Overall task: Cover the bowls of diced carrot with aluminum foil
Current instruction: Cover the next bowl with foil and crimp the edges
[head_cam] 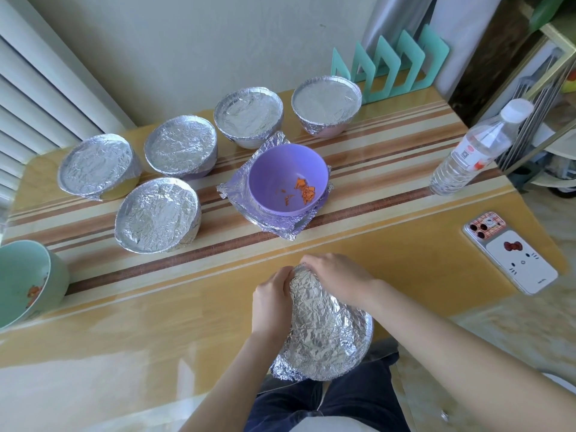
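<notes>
The bowl wrapped in crinkled aluminium foil [324, 332] is at the near edge of the glossy yellow, brown-striped tabletop [156, 307], directly in front of the person and held tilted.

Left hand [270, 302]: grip closed, fingers curled onto the foil at the bowl's left side.

Right hand [338, 275]: grip closed, fingers curled over the foil at the bowl's far end.

Five foil-covered bowls [157, 213] stand across the far left and far centre of the tabletop, well apart from the hands.

An uncovered purple plastic bowl [288, 179] containing orange diced carrot [307, 190] rests on a stack of foil sheets [280, 227] at centre. An uncovered pale green bowl [28, 282], also holding carrot, stands at the left edge.

A clear plastic water bottle [473, 148] and a phone in a white cartoon case [511, 254] are at the right. A teal plastic rack [392, 63] stands against the wall.
</notes>
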Demonstrator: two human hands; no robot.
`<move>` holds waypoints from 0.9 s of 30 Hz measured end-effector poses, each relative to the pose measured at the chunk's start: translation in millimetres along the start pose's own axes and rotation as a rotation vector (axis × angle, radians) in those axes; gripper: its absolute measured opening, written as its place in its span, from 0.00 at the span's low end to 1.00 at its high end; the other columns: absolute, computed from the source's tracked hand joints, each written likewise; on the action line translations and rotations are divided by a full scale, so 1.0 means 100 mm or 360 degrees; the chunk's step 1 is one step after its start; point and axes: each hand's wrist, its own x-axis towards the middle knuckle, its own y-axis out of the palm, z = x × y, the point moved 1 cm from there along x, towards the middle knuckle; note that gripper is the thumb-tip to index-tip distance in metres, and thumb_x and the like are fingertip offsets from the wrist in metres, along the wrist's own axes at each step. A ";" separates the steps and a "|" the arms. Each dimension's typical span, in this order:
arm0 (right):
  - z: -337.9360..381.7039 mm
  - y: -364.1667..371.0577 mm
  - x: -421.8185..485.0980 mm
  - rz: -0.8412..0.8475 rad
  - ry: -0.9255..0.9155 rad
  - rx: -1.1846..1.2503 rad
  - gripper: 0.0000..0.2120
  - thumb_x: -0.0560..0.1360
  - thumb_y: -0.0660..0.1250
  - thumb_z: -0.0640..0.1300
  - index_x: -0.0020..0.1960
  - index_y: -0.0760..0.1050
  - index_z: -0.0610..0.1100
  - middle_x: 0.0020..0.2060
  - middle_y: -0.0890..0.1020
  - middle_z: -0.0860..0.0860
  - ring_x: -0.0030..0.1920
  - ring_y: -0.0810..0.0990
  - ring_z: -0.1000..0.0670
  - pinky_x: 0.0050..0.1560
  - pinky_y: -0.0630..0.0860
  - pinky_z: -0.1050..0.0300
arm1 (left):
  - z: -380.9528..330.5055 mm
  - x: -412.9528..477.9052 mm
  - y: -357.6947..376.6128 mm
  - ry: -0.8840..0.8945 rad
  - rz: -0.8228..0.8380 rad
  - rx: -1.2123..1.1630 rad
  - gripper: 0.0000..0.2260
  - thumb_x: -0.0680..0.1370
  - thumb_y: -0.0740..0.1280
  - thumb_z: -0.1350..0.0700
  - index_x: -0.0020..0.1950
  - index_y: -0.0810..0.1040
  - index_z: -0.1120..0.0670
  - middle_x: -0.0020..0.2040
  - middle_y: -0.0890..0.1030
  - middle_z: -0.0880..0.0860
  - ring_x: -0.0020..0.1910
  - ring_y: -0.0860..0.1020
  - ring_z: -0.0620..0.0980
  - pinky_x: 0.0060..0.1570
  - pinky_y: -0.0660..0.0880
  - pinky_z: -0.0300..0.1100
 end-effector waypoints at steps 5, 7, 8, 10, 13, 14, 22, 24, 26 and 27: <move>0.01 -0.02 0.02 0.0020 -0.0012 -0.0114 0.18 0.75 0.53 0.28 0.60 0.71 0.41 0.50 0.80 0.45 0.45 0.79 0.44 0.37 0.65 0.57 | -0.01 0.01 0.03 0.0020 0.0019 0.0029 0.07 0.79 0.63 0.61 0.51 0.80 0.57 0.38 0.81 0.57 0.30 0.70 0.51 0.32 0.59 0.36; 0.02 -0.03 0.01 0.0031 -0.0040 -0.0179 0.17 0.76 0.54 0.28 0.61 0.70 0.41 0.50 0.80 0.45 0.45 0.79 0.44 0.37 0.65 0.57 | 0.00 0.02 0.03 0.0018 0.0026 0.0031 0.07 0.79 0.63 0.61 0.52 0.80 0.57 0.40 0.82 0.56 0.31 0.73 0.53 0.33 0.59 0.36; 0.02 -0.04 0.00 0.0040 -0.0059 -0.0207 0.17 0.76 0.54 0.29 0.61 0.69 0.41 0.50 0.80 0.45 0.45 0.79 0.44 0.37 0.65 0.57 | 0.00 0.02 0.03 0.0019 0.0028 0.0034 0.07 0.79 0.63 0.61 0.52 0.80 0.57 0.40 0.82 0.56 0.32 0.74 0.55 0.32 0.59 0.36; -0.02 -0.07 -0.01 0.0078 -0.0051 -0.0188 0.15 0.77 0.54 0.30 0.61 0.69 0.40 0.49 0.79 0.46 0.44 0.78 0.44 0.35 0.63 0.58 | 0.01 0.02 0.03 0.0015 0.0036 0.0058 0.07 0.79 0.63 0.61 0.52 0.80 0.56 0.40 0.83 0.56 0.34 0.77 0.56 0.32 0.60 0.36; -0.10 -0.09 -0.02 0.0131 0.0077 0.0042 0.12 0.78 0.54 0.31 0.59 0.71 0.38 0.38 0.76 0.45 0.35 0.72 0.46 0.27 0.59 0.60 | 0.02 0.03 0.03 -0.0004 0.0029 0.0049 0.07 0.79 0.63 0.61 0.52 0.81 0.56 0.40 0.82 0.55 0.34 0.77 0.55 0.32 0.61 0.35; -0.13 -0.09 -0.02 0.0126 0.0112 0.0124 0.12 0.79 0.54 0.32 0.58 0.72 0.38 0.37 0.76 0.44 0.33 0.70 0.46 0.26 0.58 0.62 | 0.02 0.03 0.03 0.0002 0.0033 0.0048 0.07 0.79 0.63 0.61 0.52 0.80 0.56 0.40 0.82 0.55 0.34 0.77 0.55 0.32 0.60 0.36; -0.23 -0.04 -0.07 0.0082 0.0248 0.0699 0.13 0.83 0.52 0.46 0.50 0.72 0.40 0.34 0.73 0.48 0.26 0.67 0.59 0.29 0.64 0.68 | 0.01 0.03 0.05 0.0075 0.0035 0.0062 0.05 0.79 0.63 0.61 0.48 0.79 0.58 0.36 0.81 0.54 0.30 0.74 0.53 0.31 0.64 0.39; -0.23 -0.03 -0.09 0.0072 0.0258 0.0734 0.12 0.83 0.51 0.46 0.47 0.69 0.42 0.29 0.69 0.51 0.24 0.68 0.59 0.28 0.64 0.69 | 0.01 0.03 0.05 0.0062 0.0034 0.0064 0.06 0.79 0.63 0.60 0.48 0.79 0.58 0.36 0.81 0.54 0.30 0.74 0.54 0.31 0.63 0.39; -0.24 -0.01 -0.10 0.0046 0.0261 0.0736 0.13 0.83 0.51 0.46 0.44 0.68 0.45 0.28 0.68 0.52 0.23 0.67 0.59 0.28 0.64 0.68 | 0.00 0.02 0.06 0.0056 0.0035 0.0077 0.06 0.79 0.63 0.60 0.49 0.80 0.57 0.37 0.81 0.54 0.30 0.74 0.54 0.31 0.63 0.39; -0.24 0.00 -0.11 0.0037 0.0264 0.0737 0.13 0.83 0.51 0.46 0.42 0.68 0.47 0.28 0.68 0.52 0.24 0.65 0.59 0.28 0.63 0.68 | 0.00 0.02 0.06 0.0057 0.0029 0.0085 0.06 0.79 0.63 0.60 0.49 0.80 0.57 0.37 0.81 0.54 0.30 0.75 0.54 0.30 0.64 0.39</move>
